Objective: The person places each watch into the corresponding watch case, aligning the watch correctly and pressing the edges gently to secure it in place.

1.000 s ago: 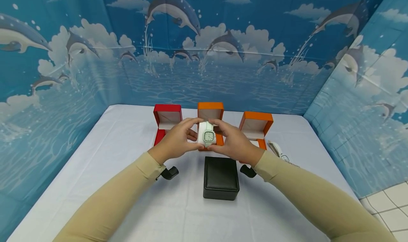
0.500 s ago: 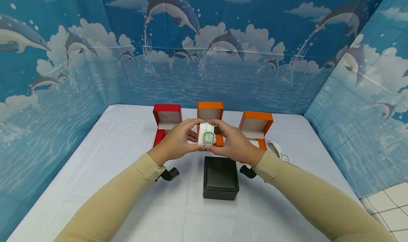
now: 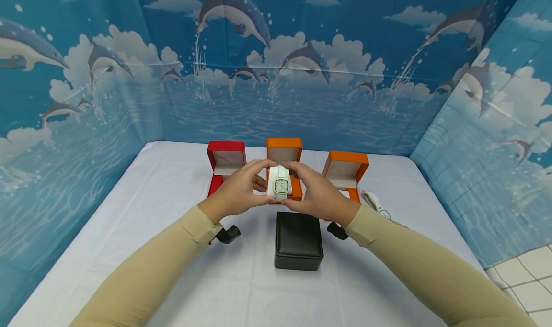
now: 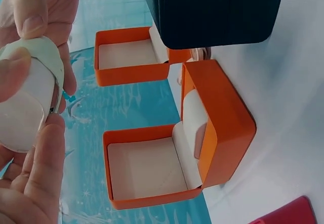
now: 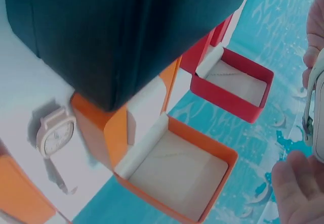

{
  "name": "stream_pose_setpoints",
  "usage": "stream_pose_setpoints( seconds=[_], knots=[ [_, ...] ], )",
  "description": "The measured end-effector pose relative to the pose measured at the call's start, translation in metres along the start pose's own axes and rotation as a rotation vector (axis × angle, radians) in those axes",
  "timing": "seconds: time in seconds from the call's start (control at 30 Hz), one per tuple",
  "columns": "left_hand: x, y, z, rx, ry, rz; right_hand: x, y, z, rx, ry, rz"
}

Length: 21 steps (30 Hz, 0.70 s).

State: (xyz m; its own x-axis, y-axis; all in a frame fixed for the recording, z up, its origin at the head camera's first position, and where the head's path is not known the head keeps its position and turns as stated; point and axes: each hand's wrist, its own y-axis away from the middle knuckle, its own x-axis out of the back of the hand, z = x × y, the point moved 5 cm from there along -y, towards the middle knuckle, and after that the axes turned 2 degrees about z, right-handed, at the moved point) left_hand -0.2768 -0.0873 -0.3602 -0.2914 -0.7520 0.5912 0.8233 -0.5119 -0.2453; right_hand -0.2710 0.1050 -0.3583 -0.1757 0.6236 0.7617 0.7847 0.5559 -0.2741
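Observation:
Near the middle of the head view, both hands hold up a wristwatch (image 3: 281, 186) with a pale green strap, wrapped round a white cushion. My left hand (image 3: 239, 188) pinches its left side, forefinger at the top and thumb at the bottom. On the other side my right hand (image 3: 321, 193) holds it in the same way. The left wrist view shows fingertips pressing on the green strap (image 4: 48, 52). Only the edge of the watch (image 5: 315, 102) shows in the right wrist view. Behind the hands stands an open orange box (image 3: 284, 147), its lower part mostly hidden.
A closed black box (image 3: 298, 241) stands in front of the hands. An open red box (image 3: 226, 154) is at the back left, and another open orange box (image 3: 347, 162) at the back right. Beside that one lies a white watch (image 3: 373, 201) on the white cloth (image 3: 241, 288).
The watch has shifted very slightly to the left between the fingers. Both hands otherwise stay almost in place, and the boxes have not moved.

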Motion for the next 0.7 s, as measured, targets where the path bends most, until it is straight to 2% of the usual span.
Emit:
stream_pose_setpoints(
  seconds=[0.13,0.7],
  knots=[
    [0.0007,-0.0002,0.0004,-0.008,0.004,0.008,-0.0001,-0.0006,-0.0016,0.035,0.032,0.016],
    [0.0026,0.0015,-0.0009,-0.016,0.028,0.018,-0.0034,-0.0034,-0.0028,0.048,-0.016,0.03]
  ],
)
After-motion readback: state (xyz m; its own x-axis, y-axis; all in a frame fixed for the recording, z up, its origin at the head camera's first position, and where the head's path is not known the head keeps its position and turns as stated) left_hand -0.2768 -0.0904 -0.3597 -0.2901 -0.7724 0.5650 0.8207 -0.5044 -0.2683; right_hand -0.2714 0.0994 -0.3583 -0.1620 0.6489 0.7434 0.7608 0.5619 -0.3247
